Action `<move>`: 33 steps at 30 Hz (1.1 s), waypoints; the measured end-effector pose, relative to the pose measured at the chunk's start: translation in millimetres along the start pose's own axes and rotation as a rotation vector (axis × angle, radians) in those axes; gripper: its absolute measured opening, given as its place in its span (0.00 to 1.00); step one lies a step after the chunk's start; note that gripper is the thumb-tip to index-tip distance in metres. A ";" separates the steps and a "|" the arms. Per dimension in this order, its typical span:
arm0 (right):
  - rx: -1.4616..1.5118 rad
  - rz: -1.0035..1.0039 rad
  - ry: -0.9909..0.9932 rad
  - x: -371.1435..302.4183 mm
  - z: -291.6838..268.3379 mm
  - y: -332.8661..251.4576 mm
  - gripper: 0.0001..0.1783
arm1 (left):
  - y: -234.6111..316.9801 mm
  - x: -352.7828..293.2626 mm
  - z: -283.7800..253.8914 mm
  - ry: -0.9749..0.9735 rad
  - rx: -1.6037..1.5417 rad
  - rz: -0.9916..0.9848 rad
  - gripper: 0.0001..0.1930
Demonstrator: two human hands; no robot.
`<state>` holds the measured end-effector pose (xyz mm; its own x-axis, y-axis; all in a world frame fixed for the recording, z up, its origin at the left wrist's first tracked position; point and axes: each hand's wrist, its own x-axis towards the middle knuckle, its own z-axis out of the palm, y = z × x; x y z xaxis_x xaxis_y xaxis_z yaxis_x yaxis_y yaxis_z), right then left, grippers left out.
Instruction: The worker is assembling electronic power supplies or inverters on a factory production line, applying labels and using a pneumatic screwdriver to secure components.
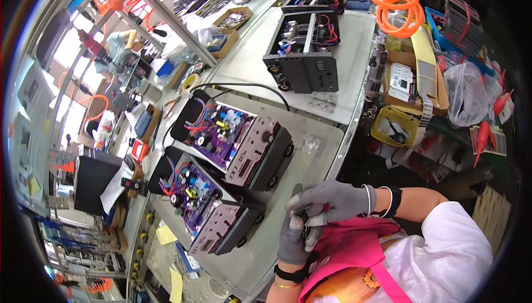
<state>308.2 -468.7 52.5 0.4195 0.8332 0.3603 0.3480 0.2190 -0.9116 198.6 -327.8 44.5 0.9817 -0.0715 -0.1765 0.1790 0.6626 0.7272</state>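
My right hand (332, 200) and my left hand (293, 241), both in grey gloves, meet close in front of my body. Their fingers are closed together around a small dark part (305, 220), mostly covered, whose kind I cannot make out. Just left of the hands, two uncovered electronic machines stand side by side on the bench. The farther machine (244, 170) and the nearer machine (208, 233) have panels with knobs and a display window, purple circuit boards and red and blue wires. Neither hand touches them.
Farther along the bench (352, 59) stands a black machine (302, 73), with another behind it. A black cable (249, 85) curves behind the near pair. At right are a yellow bin (393, 125), a cardboard box (407, 81) and plastic bags (468, 95). An orange coiled hose (399, 12) hangs above.
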 end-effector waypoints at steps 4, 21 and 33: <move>0.001 -0.002 0.086 0.1 1.7 -6.5 0.28 | -0.4 -1.6 5.6 0.053 -0.019 0.024 0.31; -0.461 -0.160 0.026 6.9 8.7 -4.1 0.26 | -2.8 -17.7 0.1 0.419 0.433 0.095 0.13; -0.771 -0.290 0.471 72.8 -40.7 6.6 0.18 | 11.1 14.3 -17.2 0.541 0.536 0.227 0.29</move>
<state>375.2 -427.4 80.8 0.4663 0.4712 0.7487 0.8789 -0.1504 -0.4527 213.5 -308.7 38.5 0.8545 0.4860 -0.1835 0.1201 0.1588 0.9800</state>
